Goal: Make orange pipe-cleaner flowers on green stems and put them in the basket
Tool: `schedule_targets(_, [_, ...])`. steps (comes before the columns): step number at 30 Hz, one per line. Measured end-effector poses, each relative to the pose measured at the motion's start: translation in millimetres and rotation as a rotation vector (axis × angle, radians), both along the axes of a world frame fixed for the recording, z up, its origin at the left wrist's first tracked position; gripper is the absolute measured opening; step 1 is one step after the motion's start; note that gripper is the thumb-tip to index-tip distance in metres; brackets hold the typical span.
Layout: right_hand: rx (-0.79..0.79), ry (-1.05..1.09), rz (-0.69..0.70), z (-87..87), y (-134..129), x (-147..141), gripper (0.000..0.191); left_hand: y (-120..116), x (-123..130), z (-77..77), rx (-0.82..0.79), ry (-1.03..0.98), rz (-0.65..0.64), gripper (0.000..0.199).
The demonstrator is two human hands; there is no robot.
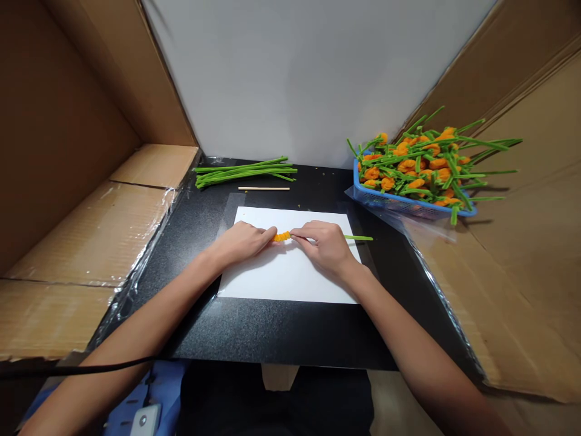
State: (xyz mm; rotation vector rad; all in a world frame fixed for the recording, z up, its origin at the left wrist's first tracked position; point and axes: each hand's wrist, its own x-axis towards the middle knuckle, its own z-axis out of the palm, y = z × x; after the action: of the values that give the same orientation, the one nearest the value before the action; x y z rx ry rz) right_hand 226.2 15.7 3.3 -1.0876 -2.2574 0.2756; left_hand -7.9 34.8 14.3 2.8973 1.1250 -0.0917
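Observation:
Between my hands, above a white sheet (290, 275), is a coiled orange pipe-cleaner piece (282, 237). My left hand (245, 241) pinches its left end between thumb and fingers. At the other end, my right hand (321, 241) is closed on the green stem (359, 238), which sticks out to the right past the sheet's edge. The fingers hide the part where orange and green meet. Both hands rest low over the paper.
A bundle of green pipe cleaners (245, 172) lies at the back left, with a thin wooden stick (264, 189) in front. At the back right, a blue basket (408, 204) holds several orange-and-green pieces. Cardboard walls (521, 242) flank the black table (272, 333).

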Motion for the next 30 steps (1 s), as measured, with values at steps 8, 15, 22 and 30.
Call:
schedule_targets(8, [0.011, -0.012, 0.018, 2.9, 0.4, -0.1, 0.019, 1.1, -2.2, 1.2, -0.013, -0.026, 0.032, 0.028])
schedule_targets(15, [0.020, -0.114, -0.007, 2.9, -0.9, -1.1, 0.019, 2.0, -3.5, 1.2, -0.011, -0.004, 0.034, 0.030])
schedule_targets(22, [-0.041, -0.072, -0.042, 3.7, -7.4, -11.4, 0.016, -1.6, 3.5, 0.1, 0.021, -0.041, 0.007, 0.031])
schedule_targets(30, [-0.074, -0.068, 0.008, 6.1, -4.4, -6.2, 0.017, -3.4, 5.0, -2.2, -0.002, -0.057, -0.001, 0.030])
